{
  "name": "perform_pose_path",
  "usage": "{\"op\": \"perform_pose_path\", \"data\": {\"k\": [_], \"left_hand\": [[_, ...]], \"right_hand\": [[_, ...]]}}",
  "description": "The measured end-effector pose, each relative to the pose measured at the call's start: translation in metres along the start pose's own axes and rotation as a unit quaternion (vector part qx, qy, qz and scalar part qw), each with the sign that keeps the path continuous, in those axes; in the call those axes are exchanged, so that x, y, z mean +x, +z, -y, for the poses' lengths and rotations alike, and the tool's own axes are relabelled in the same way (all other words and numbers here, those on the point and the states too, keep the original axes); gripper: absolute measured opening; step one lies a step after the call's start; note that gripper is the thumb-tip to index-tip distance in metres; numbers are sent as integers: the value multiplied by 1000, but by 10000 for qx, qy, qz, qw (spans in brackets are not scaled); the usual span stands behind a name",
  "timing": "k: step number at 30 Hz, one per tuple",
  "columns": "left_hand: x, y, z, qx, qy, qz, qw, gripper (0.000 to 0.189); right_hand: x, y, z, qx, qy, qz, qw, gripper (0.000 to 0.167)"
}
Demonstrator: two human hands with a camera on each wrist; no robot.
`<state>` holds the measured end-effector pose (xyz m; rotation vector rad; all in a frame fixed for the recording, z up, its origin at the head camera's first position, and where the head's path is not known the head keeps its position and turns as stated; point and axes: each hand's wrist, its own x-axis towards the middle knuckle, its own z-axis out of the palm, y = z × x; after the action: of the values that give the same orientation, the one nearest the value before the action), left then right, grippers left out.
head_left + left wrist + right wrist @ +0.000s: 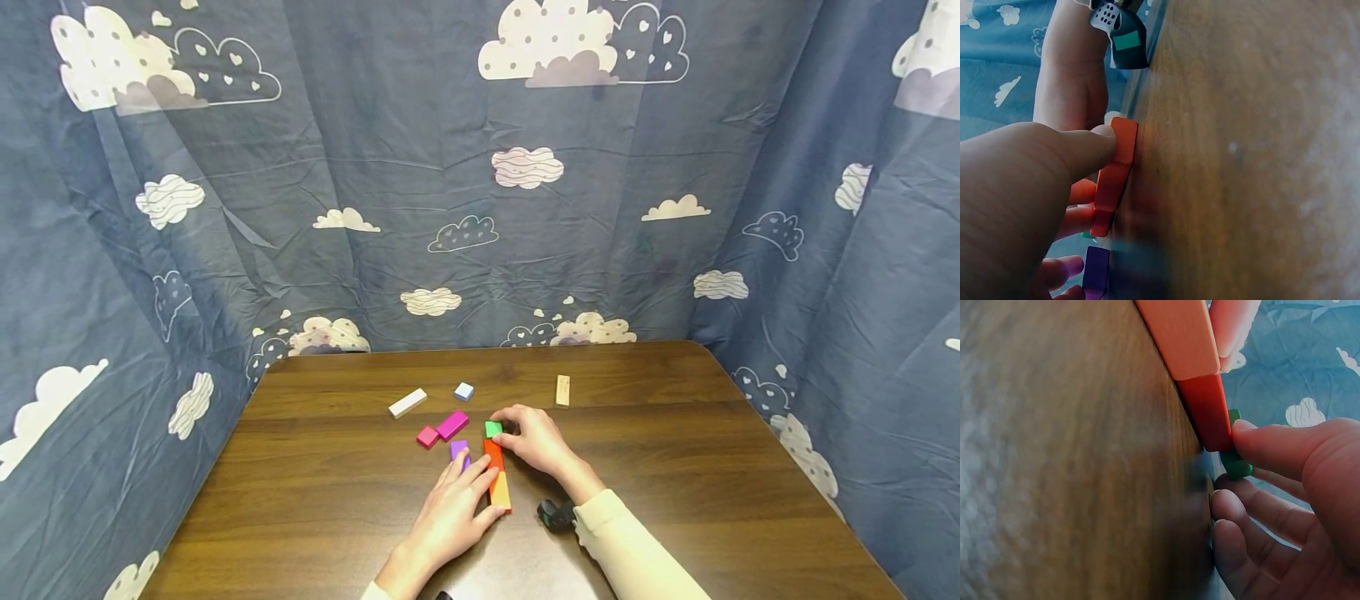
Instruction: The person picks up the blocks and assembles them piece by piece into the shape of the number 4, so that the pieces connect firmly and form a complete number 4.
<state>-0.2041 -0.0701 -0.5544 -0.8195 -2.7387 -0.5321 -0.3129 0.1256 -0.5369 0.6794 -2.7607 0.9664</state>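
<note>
An orange block (500,492) and a red block (493,454) lie end to end in a row, with a green block (492,429) at the far end. My left hand (453,512) spreads over the near part: its thumb touches the orange block and two fingers rest against the row. Its other fingers lie beside a purple block (1096,270), partly hidden in the head view. My right hand (536,439) pinches the green block between thumb and forefinger, its thumb close to the red block's end (1219,434).
Left of the row lie a magenta block (453,425), a pink block (427,437), a white block (408,403) and a light blue block (464,391). A pale wooden block (563,390) is farther back. A cloud-patterned curtain (420,183) stands behind the wooden table (675,450).
</note>
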Motion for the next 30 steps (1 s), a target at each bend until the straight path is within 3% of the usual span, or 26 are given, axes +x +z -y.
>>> {"op": "perform_pose_path", "data": {"k": [12, 30], "left_hand": [[-1, -1, 0, 61, 17, -56, 10000, 56], [0, -1, -1, -17, -30, 56, 10000, 57]], "right_hand": [[0, 2, 0, -191, -230, 68, 9995, 27], [-1, 0, -2, -13, -132, 65, 9999, 25]]}}
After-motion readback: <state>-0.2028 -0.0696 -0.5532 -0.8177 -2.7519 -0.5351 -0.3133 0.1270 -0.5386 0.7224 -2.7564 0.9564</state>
